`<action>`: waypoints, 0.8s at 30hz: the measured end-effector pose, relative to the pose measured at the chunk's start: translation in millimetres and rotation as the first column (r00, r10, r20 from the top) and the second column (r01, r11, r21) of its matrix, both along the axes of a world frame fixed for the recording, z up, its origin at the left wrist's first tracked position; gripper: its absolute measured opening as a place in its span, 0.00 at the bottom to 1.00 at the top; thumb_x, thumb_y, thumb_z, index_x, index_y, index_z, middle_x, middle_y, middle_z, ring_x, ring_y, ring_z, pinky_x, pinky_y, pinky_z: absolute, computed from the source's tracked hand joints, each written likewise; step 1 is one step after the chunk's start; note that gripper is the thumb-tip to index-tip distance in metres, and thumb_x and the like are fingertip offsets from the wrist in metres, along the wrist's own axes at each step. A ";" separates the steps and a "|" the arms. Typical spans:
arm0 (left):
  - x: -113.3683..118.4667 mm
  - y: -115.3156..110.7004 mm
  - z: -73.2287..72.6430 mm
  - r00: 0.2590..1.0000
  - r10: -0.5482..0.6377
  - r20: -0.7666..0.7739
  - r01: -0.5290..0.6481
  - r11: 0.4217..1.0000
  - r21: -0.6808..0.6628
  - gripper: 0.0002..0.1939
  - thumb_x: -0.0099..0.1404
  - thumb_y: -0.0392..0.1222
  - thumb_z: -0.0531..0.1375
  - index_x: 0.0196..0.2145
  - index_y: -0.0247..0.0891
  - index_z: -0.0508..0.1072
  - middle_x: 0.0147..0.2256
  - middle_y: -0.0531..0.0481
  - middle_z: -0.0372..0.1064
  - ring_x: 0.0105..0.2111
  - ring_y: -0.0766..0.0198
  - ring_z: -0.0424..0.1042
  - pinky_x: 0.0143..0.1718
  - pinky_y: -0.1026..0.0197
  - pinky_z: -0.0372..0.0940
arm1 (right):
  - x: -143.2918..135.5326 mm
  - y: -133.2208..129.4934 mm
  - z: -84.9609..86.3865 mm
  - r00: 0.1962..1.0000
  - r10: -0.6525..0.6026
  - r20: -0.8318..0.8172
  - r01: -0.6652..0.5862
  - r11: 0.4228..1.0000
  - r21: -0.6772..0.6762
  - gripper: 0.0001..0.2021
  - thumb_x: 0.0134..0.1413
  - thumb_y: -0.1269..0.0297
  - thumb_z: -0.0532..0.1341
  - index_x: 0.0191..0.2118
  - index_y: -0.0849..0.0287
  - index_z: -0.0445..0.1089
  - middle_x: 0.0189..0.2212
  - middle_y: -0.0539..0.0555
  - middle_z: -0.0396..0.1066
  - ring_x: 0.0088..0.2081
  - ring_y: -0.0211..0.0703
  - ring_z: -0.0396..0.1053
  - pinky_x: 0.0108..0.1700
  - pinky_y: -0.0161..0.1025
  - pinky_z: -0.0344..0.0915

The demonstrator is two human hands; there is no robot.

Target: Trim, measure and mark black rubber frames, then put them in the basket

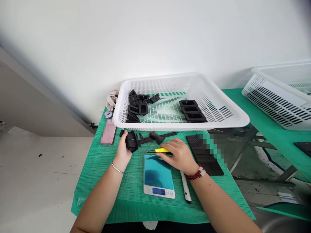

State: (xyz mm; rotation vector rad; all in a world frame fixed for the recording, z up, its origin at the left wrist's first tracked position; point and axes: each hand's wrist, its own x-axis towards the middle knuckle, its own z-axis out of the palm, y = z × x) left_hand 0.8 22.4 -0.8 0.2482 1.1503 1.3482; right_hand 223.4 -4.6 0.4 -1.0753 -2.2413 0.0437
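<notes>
My left hand [123, 154] is closed around a black plastic part [132, 141], which it holds up at the left of the scale. With its fingers bent over the yellow handle, my right hand [179, 155] grips a utility knife [162, 150] whose thin blade points left, just beyond the scale's far edge. Between my arms lies a digital scale [159, 172] with a shiny blue plate and a lit display. Behind the knife are a black caliper [145, 140] and a dark, crumpled-looking thing [157, 137]. A white pen-like tool [186, 189] lies partly under my right wrist.
A white plastic basket [181, 125] at the back holds several black frame-like parts [143, 109]. A pink phone [108, 133], a small round case [108, 114] and a whitish cloth [111, 100] lie left. Right are a black tablet-like device [206, 158] and another white basket [272, 97].
</notes>
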 end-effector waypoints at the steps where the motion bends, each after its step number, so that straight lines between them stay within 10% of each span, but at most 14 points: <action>1: -1.0 1.2 0.4 0.999 0.036 0.014 -0.036 0.999 -0.002 0.15 0.54 0.51 0.65 0.33 0.39 0.70 0.25 0.55 0.68 0.22 0.69 0.66 0.22 0.66 0.60 | -1.3 -0.7 -0.1 1.000 0.016 0.012 -0.016 1.000 -0.002 0.16 0.57 0.52 0.58 0.31 0.60 0.72 0.24 0.53 0.73 0.25 0.38 0.66 0.33 0.40 0.58; 7: 2.0 -0.8 2.8 0.998 0.004 0.057 -0.004 1.000 -0.002 0.15 0.53 0.50 0.65 0.30 0.38 0.67 0.23 0.55 0.66 0.21 0.70 0.66 0.20 0.67 0.60 | -1.4 0.1 -2.4 1.000 0.010 0.022 -0.010 1.000 0.026 0.16 0.57 0.52 0.59 0.31 0.61 0.72 0.23 0.52 0.72 0.25 0.38 0.65 0.32 0.39 0.57; 10: 3.5 -6.1 4.5 0.979 -0.197 0.054 0.196 0.980 0.016 0.17 0.53 0.52 0.65 0.29 0.37 0.67 0.22 0.55 0.64 0.19 0.71 0.64 0.19 0.67 0.57 | -0.7 0.8 -2.8 1.000 -0.012 0.025 0.011 0.999 0.032 0.17 0.57 0.51 0.58 0.31 0.61 0.72 0.23 0.52 0.72 0.24 0.38 0.65 0.32 0.39 0.57; 14: 0.7 -13.9 10.7 0.752 -0.658 0.032 0.654 0.752 0.084 0.19 0.54 0.52 0.65 0.35 0.34 0.71 0.25 0.53 0.65 0.19 0.72 0.63 0.18 0.68 0.55 | 3.2 2.8 -3.0 0.993 -0.116 -0.016 0.117 0.991 0.072 0.15 0.58 0.53 0.58 0.33 0.61 0.72 0.24 0.53 0.74 0.24 0.38 0.66 0.32 0.39 0.57; 17: -1.5 -16.5 13.8 0.617 -0.785 -0.046 0.782 0.606 0.148 0.18 0.53 0.51 0.65 0.34 0.33 0.72 0.26 0.52 0.65 0.20 0.71 0.65 0.18 0.68 0.55 | 8.0 5.2 -3.3 0.970 -0.240 -0.038 0.242 0.964 0.105 0.13 0.57 0.55 0.59 0.33 0.61 0.72 0.24 0.53 0.74 0.24 0.39 0.66 0.31 0.40 0.57; 19: -1.1 -15.9 13.1 0.644 -0.762 -0.068 0.761 0.631 0.149 0.18 0.54 0.51 0.65 0.34 0.33 0.72 0.26 0.52 0.65 0.21 0.71 0.65 0.19 0.68 0.55 | 9.7 6.0 -3.1 0.964 -0.260 -0.053 0.265 0.958 0.108 0.12 0.57 0.56 0.60 0.32 0.62 0.72 0.24 0.53 0.74 0.23 0.39 0.65 0.30 0.39 0.58; 24: 2.9 -7.2 5.1 0.937 -0.348 0.004 0.348 0.937 0.018 0.18 0.51 0.52 0.66 0.32 0.36 0.70 0.22 0.55 0.64 0.20 0.71 0.64 0.19 0.68 0.56 | 5.1 3.3 -1.9 0.992 -0.107 -0.064 0.112 0.991 0.073 0.14 0.57 0.55 0.59 0.32 0.62 0.72 0.24 0.53 0.74 0.24 0.38 0.66 0.31 0.39 0.58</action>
